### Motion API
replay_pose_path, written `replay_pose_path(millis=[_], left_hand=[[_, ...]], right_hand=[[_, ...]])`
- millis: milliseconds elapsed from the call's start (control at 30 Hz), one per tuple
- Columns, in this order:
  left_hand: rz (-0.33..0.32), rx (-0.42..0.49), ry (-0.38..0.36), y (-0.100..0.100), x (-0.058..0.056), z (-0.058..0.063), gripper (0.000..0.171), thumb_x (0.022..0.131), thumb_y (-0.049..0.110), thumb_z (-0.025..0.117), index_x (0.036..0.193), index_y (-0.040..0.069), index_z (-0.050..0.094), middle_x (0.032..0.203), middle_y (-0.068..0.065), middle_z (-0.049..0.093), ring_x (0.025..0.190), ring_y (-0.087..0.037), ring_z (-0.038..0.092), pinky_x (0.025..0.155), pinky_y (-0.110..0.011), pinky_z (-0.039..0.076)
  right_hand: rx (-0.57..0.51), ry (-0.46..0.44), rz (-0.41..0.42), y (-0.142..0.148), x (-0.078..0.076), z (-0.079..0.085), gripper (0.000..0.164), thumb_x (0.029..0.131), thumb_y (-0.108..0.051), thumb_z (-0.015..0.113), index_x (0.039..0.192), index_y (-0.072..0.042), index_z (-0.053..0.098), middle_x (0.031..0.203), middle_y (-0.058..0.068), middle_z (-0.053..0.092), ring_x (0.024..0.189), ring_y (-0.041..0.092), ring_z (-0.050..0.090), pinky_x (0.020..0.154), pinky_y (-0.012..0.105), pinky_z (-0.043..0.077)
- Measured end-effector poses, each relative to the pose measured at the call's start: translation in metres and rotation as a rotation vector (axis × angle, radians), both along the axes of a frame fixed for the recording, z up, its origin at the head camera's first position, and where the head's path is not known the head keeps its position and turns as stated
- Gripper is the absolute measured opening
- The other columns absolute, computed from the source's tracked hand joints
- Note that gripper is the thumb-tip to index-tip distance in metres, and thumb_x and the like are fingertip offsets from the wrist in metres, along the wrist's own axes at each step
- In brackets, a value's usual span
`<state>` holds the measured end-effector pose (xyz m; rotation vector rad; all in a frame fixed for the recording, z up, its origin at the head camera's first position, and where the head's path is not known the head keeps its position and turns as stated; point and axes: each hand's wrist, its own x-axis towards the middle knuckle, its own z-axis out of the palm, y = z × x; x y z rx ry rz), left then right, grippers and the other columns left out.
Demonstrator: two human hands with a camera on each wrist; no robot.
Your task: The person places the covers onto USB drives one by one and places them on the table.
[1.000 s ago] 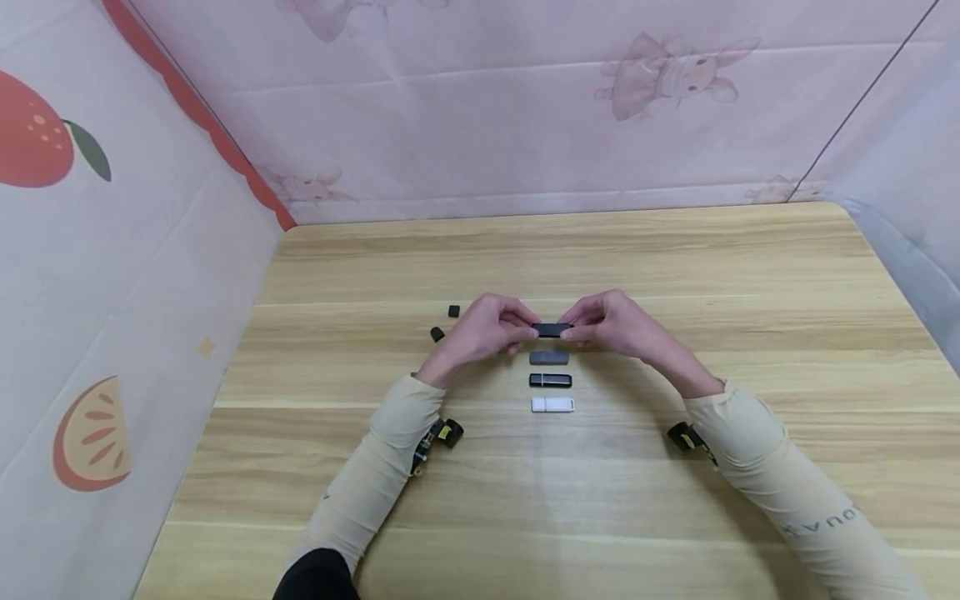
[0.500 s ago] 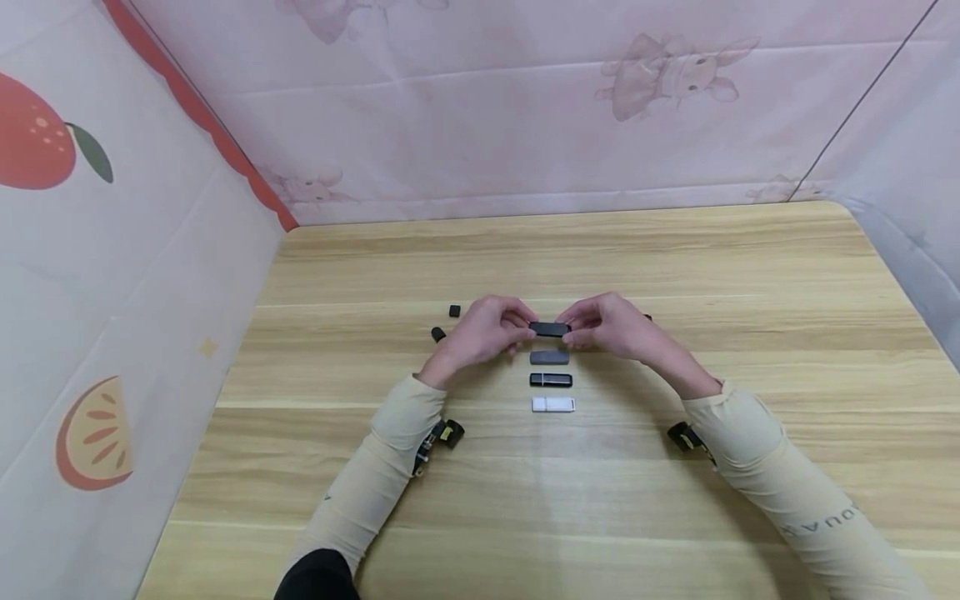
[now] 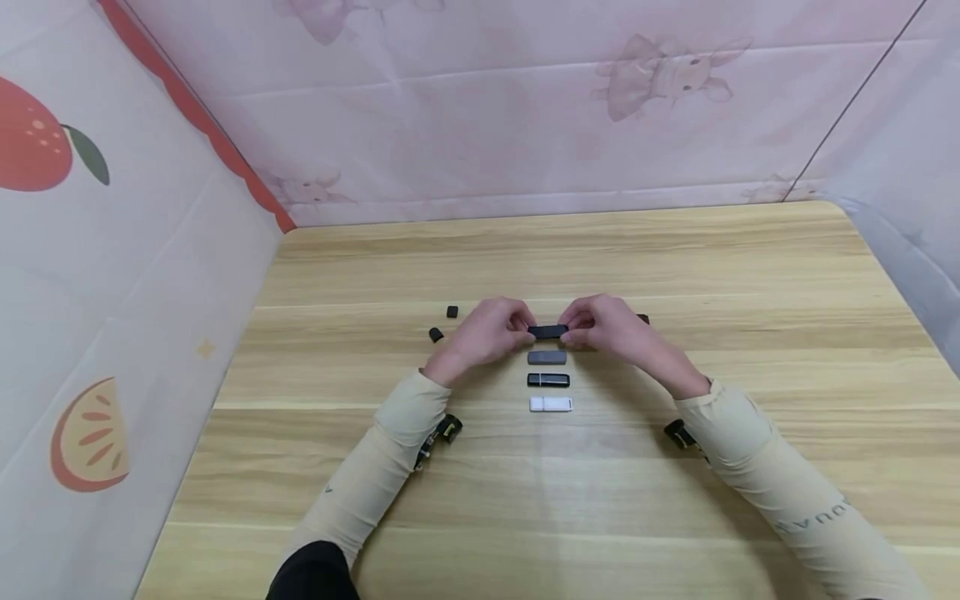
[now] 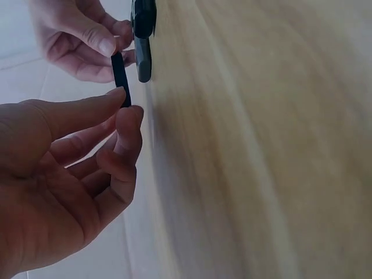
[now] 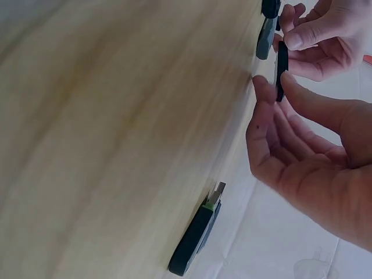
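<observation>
My left hand pinches one end of a slim black USB stick between thumb and fingertips. At its other end, my right hand grips it the same way. Both wrist views show the stick held between the two hands, its ends covered by fingertips. Just nearer to me, a grey USB stick, a black one with a silver band and a white one lie in a row, parallel to it.
Two small black caps lie left of the left hand. Beyond the right wrist lies a black USB stick with its metal plug bare, mostly hidden in the head view. The wooden table meets printed cloth walls at the back and left.
Both hands have come slightly nearer with the black USB stick still between them. More of the dark stick behind the right wrist shows. The row of sticks stays put.
</observation>
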<state>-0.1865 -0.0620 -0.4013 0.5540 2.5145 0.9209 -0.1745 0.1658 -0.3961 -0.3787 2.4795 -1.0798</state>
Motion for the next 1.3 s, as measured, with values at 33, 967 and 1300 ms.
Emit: replay_pose_path(millis=[33,967,1300], left_hand=[[-0.001,-0.009,0.006,0.0005,0.0004,0.0004,0.016,0.099,0.013,0.074,0.114,0.007,0.075,0.098,-0.005,0.074,0.086,-0.016,0.066,0.077,-0.027,0.054],[-0.062,-0.12,0.082,0.0092,0.0033,0.0028,0.011,0.097,0.006,0.074,0.108,0.002,0.075,0.098,-0.008,0.074,0.085,-0.016,0.063,0.078,-0.026,0.052],[-0.029,-0.097,0.068,0.0059,0.0048,0.0052,0.022,0.099,0.008,0.073,0.119,0.0,0.074,0.104,-0.011,0.076,0.092,-0.018,0.067,0.087,-0.032,0.058]], right_hand=[[0.011,0.011,0.002,-0.0003,0.0002,-0.0001,0.022,0.097,-0.01,0.076,0.116,0.001,0.074,0.107,0.016,0.08,0.099,0.024,0.072,0.09,0.036,0.054],[0.103,0.039,0.063,-0.007,-0.0044,-0.0087,0.017,0.095,-0.008,0.078,0.11,0.0,0.076,0.098,0.013,0.077,0.087,0.02,0.064,0.077,0.028,0.05],[0.118,0.053,0.05,-0.0078,-0.0036,-0.0079,0.02,0.094,-0.01,0.079,0.111,-0.001,0.077,0.099,0.013,0.078,0.089,0.021,0.066,0.08,0.032,0.052]])
